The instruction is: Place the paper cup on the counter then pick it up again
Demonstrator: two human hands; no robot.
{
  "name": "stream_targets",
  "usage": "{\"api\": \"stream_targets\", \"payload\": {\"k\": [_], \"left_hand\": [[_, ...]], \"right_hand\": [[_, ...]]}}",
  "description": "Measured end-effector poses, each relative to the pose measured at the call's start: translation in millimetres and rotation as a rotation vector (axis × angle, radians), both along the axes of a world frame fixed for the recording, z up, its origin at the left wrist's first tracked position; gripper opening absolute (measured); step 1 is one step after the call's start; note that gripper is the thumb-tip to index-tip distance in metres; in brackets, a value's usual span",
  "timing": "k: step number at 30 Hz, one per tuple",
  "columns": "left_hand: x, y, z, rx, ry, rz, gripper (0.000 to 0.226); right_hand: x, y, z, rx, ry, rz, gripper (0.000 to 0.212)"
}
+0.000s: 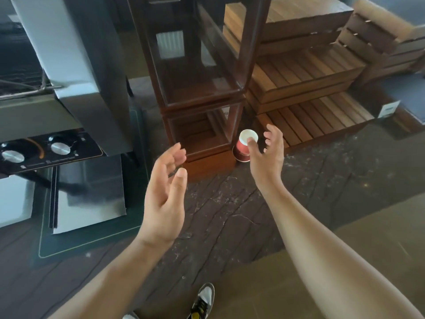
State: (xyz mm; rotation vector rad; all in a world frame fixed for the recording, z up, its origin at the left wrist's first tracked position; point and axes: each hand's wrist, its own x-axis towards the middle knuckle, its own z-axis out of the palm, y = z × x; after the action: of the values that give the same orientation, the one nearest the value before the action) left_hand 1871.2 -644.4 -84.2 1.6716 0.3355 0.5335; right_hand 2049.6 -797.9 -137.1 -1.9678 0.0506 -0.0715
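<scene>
Red paper cup (244, 146) inverted at frame centre, right hand (266, 153) closing in.
Right thumb touches its upturned base, fingers spread; left hand (165, 192) open, holding nothing.

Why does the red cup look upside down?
It is upside down: the red paper cup's white base faces up, its wide rim down on the counter.

Two bare hands reach over a dark marbled bench (230, 215). The right hand (266, 153), fingers spread, is just beside an upside-down red paper cup (243, 148). The left hand (165, 192) hovers open, near a glass display case (202, 88).
</scene>
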Motion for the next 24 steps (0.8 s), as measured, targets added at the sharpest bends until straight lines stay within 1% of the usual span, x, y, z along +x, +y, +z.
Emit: {"api": "stream_targets", "payload": {"k": [2,4,7,9,12,15,17,22,24], "left_hand": [[-5.6,1.9,8.4,-0.014,-0.046,0.009,0.047],[-12.5,3.6,17.0,-0.005,-0.091,0.027,0.046],[-21.7,6.2,26.1,0.012,-0.110,0.046,0.053],[-27.3,7.5,30.0,0.022,-0.109,0.051,0.058],[-35.7,10.2,34.0,0.028,-0.112,0.068,0.060],[-50.7,17.2,36.2,0.016,-0.139,0.098,0.059],[-61.6,22.9,36.9,0.007,-0.151,0.123,0.059],[-101.7,40.5,41.9,0.031,-0.147,0.192,0.049],[-123.9,49.3,44.3,0.025,-0.147,0.240,0.052]], "right_hand": [[-20.2,-4.0,23.9,0.181,-0.068,0.080,0.043],[-41.8,-5.8,48.1,0.317,-0.117,0.182,0.033],[-70.0,-3.7,77.2,0.426,-0.178,0.279,0.032],[-83.7,-1.8,89.8,0.428,-0.188,0.322,0.034],[-98.2,2.2,97.0,0.399,-0.189,0.366,0.039],[-114.5,12.7,99.7,0.363,-0.175,0.413,0.053],[-125.4,20.9,100.4,0.349,-0.161,0.450,0.057],[-162.5,46.5,103.1,0.330,-0.172,0.553,0.060],[-182.1,59.9,106.6,0.329,-0.168,0.607,0.050]]}}
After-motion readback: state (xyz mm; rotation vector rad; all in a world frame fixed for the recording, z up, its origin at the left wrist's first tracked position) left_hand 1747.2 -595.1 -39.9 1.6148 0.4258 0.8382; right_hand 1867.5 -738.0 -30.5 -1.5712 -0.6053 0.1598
